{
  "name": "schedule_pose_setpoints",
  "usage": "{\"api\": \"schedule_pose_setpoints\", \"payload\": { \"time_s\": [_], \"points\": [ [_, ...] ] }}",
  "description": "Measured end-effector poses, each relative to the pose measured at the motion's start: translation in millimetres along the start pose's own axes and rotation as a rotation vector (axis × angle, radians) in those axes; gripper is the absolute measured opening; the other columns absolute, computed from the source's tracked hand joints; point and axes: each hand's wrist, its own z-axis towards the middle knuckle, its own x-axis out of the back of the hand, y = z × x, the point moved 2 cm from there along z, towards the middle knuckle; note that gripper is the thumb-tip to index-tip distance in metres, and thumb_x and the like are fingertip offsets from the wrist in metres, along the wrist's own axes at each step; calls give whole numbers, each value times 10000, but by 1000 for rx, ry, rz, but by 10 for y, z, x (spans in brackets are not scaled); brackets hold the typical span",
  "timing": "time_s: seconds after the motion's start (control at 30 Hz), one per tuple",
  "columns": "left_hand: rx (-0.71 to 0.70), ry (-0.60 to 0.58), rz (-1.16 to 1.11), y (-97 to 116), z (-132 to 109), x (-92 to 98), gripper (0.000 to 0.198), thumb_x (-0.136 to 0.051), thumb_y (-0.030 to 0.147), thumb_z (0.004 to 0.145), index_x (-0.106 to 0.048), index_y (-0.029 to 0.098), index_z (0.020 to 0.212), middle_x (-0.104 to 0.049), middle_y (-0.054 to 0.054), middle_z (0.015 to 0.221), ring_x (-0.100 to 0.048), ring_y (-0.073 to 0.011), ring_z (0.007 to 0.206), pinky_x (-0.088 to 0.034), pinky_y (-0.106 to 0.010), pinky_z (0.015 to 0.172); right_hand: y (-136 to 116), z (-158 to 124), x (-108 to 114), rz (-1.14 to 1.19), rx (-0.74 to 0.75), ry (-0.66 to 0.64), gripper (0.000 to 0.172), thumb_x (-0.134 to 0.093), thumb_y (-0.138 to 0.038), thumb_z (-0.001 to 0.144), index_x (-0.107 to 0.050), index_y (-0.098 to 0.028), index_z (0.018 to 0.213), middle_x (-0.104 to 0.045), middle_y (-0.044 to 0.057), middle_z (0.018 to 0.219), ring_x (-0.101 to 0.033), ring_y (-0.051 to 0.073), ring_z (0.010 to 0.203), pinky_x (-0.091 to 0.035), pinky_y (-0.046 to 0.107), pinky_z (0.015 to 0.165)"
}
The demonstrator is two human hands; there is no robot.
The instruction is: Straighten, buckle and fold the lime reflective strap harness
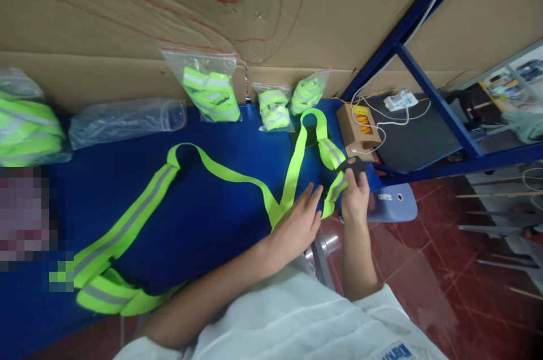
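A neon yellow-green strap [146,201] with a grey reflective stripe lies in loops along the blue table [203,230]. My right hand [355,198], at the table's right end, pinches a black plastic buckle [357,165] fitted to the strap. My left hand [297,224] is stretched out over the strap's middle part near the front edge, fingers extended and holding nothing. Whether its palm touches the strap is hidden. The strap's far left end passes beside a blurred-out patch [25,213].
Bagged neon straps [214,94] stand along the cardboard wall [127,9], with a transparent plastic bag [127,121] among them. At right are a small cardboard box [350,128], a white power strip [400,101] with cables, a blue frame [436,97] and a blue stool [392,204].
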Motion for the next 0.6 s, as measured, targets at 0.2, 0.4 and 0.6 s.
{"api": "schedule_pose_setpoints", "payload": {
  "time_s": [0.2, 0.4, 0.6],
  "points": [
    [30, 510, 122, -40, -937, 769, 312, -597, 184, 948, -671, 296, 1230, -741, -20, 1177, -719, -195, 1058, -614, -319, 920, 51, 69, 64, -574, 539, 50, 378, -521, -348, 994, -662, -158, 1288, -690, 141, 1275, -643, 233, 1209, -492, 441, 1077],
    [1010, 1227, 418, -539, -2509, 1104, 271, -654, 401, 879, -715, 190, 1038, -706, -10, 837, -652, -174, 718, -523, -301, 727, 112, 51, 21, -587, 685, -10, 311, -642, -351, 931, -776, -181, 1155, -725, 169, 1182, -654, 310, 1185, -478, 504, 1088],
    [1393, 644, -18, -713, -3127, 1036, 478, -566, 635, 886, -723, 191, 966, -759, -50, 803, -711, -244, 759, -497, -305, 688, 168, 79, -6, -657, 741, 89, 384, -691, -436, 860, -803, -229, 1164, -772, 181, 1091, -715, 393, 1058, -562, 540, 966]
  ]
}}
